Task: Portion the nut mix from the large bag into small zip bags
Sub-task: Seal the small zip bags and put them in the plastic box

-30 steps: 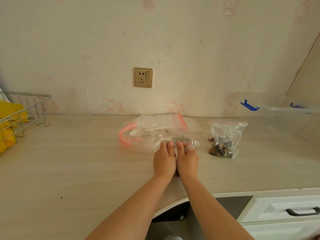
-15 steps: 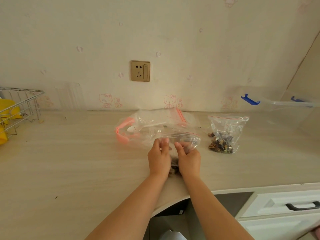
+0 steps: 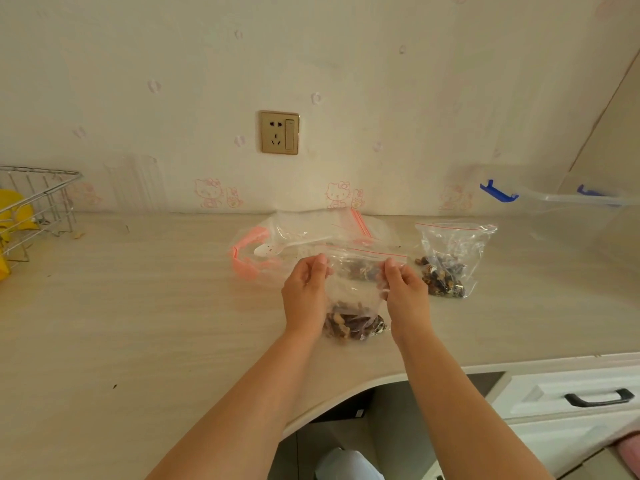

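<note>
one small zip bag [image 3: 450, 258] with a portion of nut mix already stands on the counter [image 3: 138, 306], just right of the work area, its red zip line at the top; whether it is sealed is hard to tell. a second small bag [image 3: 353, 306] is in hand, with nuts heaped at its bottom near the counter edge, so this portion looks filled and the step in hand seems to be closing or straightening its top. behind it lies the large bag [image 3: 311, 233] with a pink zip, flat on the counter, a white spoon [image 3: 287, 245] inside or on it; how much mix remains in it cannot be read through the plastic. more portions may be left to do. the left hand [image 3: 304, 292] pinches the left upper side of the held bag, fingers curled, and the right hand [image 3: 403, 292] pinches the right upper side likewise, both forearms reaching forward side by side, the bag stretched between them.
</note>
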